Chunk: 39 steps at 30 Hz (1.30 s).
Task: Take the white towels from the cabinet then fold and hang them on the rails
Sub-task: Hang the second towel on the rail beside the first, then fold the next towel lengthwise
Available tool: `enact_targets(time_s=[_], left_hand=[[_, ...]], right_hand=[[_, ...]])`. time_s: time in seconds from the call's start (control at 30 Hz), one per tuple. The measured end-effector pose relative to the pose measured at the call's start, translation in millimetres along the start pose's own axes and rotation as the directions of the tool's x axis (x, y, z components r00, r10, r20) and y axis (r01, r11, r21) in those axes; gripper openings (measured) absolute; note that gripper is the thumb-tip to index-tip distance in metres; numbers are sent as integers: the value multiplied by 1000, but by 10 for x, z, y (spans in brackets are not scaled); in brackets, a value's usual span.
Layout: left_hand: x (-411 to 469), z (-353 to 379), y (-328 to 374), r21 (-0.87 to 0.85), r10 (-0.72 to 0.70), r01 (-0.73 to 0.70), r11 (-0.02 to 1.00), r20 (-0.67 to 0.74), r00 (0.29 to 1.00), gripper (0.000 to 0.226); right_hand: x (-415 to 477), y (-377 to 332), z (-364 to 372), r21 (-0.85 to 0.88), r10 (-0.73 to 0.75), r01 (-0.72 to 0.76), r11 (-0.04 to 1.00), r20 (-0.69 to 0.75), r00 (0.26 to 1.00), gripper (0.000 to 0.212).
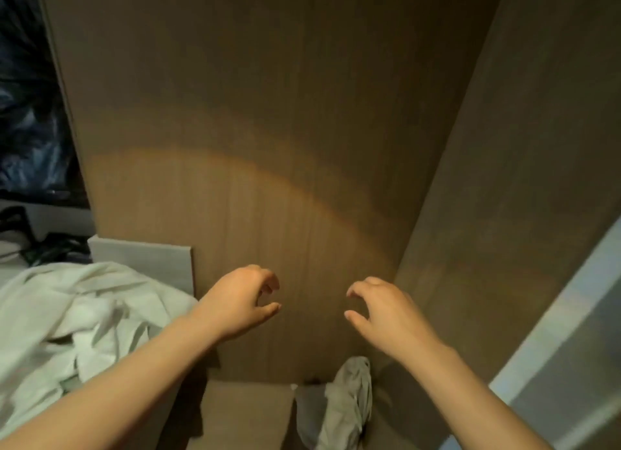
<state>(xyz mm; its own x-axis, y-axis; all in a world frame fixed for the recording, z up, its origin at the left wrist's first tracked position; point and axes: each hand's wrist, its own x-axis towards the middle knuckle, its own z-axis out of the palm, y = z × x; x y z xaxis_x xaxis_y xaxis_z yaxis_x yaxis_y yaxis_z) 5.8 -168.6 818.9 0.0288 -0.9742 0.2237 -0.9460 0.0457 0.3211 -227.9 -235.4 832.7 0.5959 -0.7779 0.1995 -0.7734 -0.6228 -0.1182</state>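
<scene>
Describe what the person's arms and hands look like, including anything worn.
The left hand and right hand are bare: no gloves, rings or watch show. The left forearm and right forearm are uncovered down to the frame's lower edge, with no sleeve, bracelet or marking in view.

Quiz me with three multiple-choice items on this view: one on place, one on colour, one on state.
1. Where is the crumpled white towel pile?
A) at the left of the view
B) at the far right edge
C) hanging on a rail

2. What colour is the cabinet back panel?
A) white
B) blue
C) brown

3. What do the left hand and right hand hold?
A) a towel each
B) nothing
C) one towel between them

Answers: 1 A, the pile fills the lower left; 2 C, the panel shows brown wood grain; 3 B, both hands hover before the panel, fingers loosely curled round nothing.
</scene>
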Motion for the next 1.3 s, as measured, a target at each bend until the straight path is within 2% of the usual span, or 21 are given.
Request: enact_targets(time_s=[0.2,0.5,0.67,0.97,1.13,1.3], left_hand=[[-577,863,-51,48,-132,125,991,213,968,37],[-1404,1503,82,-124,-302,353,927,311,901,37],[-1758,1542,49,-129,-368,424,897,316,875,35],[-2187,1235,-187,-188,-506,545,817,217,835,33],[-2466,941,-428,-248,-577,588,770,123,808,25],[-2894,629,-790,-268,-609,604,750,75,790,29]], right_hand=[[-461,96,829,71,57,-76,995,245,968,33],[-1004,-32,1556,280,79,-230,932,464,882,40],[-1148,-166,1778,288,46,-237,928,542,839,41],[-1002,-630,1726,339,-89,-105,935,511,855,36],[-921,-1111,1636,383,-148,-51,922,472,869,36],[-946,-1704,1622,400,-172,-9,916,415,893,38]])
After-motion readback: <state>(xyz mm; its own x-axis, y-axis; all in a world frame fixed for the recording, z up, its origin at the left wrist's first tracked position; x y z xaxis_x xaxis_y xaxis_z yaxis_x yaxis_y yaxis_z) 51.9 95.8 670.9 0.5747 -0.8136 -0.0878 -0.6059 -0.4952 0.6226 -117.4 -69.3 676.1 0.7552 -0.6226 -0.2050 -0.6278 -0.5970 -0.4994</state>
